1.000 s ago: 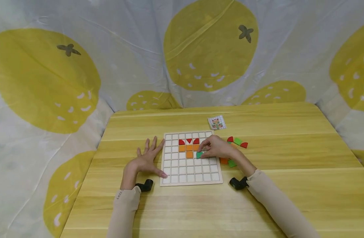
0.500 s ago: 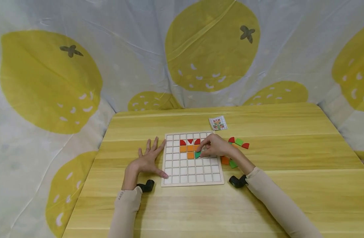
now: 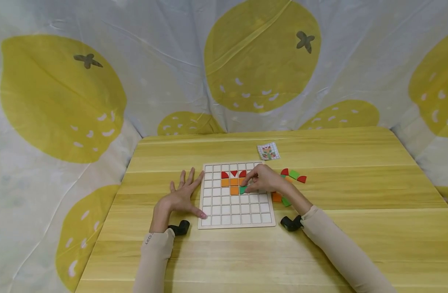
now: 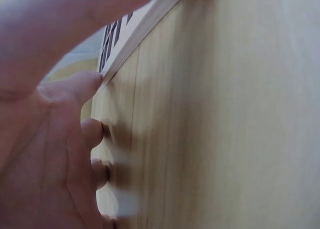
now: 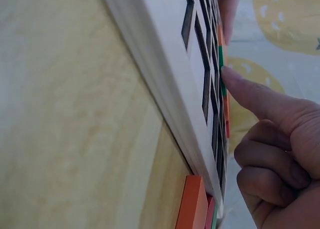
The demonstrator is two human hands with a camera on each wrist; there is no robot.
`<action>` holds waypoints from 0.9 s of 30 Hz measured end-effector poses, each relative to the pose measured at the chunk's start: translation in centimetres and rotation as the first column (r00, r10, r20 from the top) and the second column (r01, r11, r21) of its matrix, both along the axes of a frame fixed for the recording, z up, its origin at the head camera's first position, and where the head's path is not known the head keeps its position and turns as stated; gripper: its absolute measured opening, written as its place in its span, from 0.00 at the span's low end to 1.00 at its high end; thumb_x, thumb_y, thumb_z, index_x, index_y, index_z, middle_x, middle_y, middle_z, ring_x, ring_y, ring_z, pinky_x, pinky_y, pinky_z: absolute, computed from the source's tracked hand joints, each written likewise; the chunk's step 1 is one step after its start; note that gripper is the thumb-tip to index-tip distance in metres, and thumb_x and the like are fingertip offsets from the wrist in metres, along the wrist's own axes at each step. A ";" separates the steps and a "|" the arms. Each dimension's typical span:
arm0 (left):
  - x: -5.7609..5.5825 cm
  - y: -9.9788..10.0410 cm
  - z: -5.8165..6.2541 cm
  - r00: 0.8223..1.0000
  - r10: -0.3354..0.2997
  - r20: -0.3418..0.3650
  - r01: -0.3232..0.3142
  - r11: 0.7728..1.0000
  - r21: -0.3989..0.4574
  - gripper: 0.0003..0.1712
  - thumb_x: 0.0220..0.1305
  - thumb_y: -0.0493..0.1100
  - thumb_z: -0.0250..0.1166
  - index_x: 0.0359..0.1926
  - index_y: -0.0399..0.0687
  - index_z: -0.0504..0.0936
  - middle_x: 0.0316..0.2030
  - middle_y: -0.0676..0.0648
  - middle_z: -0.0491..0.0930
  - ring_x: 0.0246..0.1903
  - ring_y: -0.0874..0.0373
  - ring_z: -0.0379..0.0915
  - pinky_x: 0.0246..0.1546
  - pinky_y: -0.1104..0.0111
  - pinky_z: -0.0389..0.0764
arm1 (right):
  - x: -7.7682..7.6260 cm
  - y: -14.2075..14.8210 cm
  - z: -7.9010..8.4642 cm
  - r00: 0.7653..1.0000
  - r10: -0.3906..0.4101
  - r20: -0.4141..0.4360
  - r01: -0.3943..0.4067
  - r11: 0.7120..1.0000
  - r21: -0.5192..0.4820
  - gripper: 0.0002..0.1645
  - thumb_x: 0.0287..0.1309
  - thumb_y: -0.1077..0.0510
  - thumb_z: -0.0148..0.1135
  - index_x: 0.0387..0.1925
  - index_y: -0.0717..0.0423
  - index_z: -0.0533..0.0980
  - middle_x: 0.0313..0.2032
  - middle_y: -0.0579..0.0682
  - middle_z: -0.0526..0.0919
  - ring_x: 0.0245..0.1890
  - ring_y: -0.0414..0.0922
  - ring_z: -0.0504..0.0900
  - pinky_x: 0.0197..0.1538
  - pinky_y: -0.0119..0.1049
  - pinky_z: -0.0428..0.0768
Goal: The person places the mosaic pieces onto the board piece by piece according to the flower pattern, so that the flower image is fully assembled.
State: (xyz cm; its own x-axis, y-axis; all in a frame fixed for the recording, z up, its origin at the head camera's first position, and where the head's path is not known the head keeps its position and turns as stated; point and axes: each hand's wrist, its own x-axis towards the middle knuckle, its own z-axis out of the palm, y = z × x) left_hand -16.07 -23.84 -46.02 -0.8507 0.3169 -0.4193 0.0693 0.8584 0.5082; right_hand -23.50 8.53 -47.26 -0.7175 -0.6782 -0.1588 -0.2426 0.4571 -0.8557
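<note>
A white grid board (image 3: 236, 220) lies on the wooden table. Red and orange tiles fill several of its upper middle cells, with a red triangle (image 3: 233, 173) in the top row. My right hand (image 3: 266, 179) holds a dark green tile (image 3: 242, 190) between thumb and index finger, at the cell just right of the lowest orange tile (image 3: 234, 190). In the right wrist view, the thumb meets the green tile (image 5: 222, 71) and the other fingers are curled. My left hand (image 3: 180, 199) is spread at the board's left side, thumb on the lower left corner, index fingertip at the left edge.
Loose red, green and orange tiles (image 3: 293, 174) lie right of the board, partly hidden behind the right forearm. A small pattern card (image 3: 268, 151) lies beyond the board. Black wrist mounts (image 3: 291, 224) sit by both wrists. A lemon-print cloth (image 3: 172, 81) hangs behind the table.
The right hand has brought the green tile slightly left, up against the lowest orange tile, and over the last half second it barely moves. The left hand keeps its place.
</note>
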 end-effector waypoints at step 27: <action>0.0 0.0 0.0 1.000 -0.015 -0.019 0.015 1.000 -0.011 0.85 0.40 0.63 0.85 0.84 0.55 0.34 0.81 0.37 0.17 0.78 0.32 0.07 0.68 0.23 0.20 | -1.3 13.1 0.9 0.922 -0.381 -0.072 0.386 0.920 0.070 0.15 0.65 0.56 0.71 0.50 0.59 0.87 0.14 0.41 0.58 0.15 0.37 0.55 0.21 0.31 0.58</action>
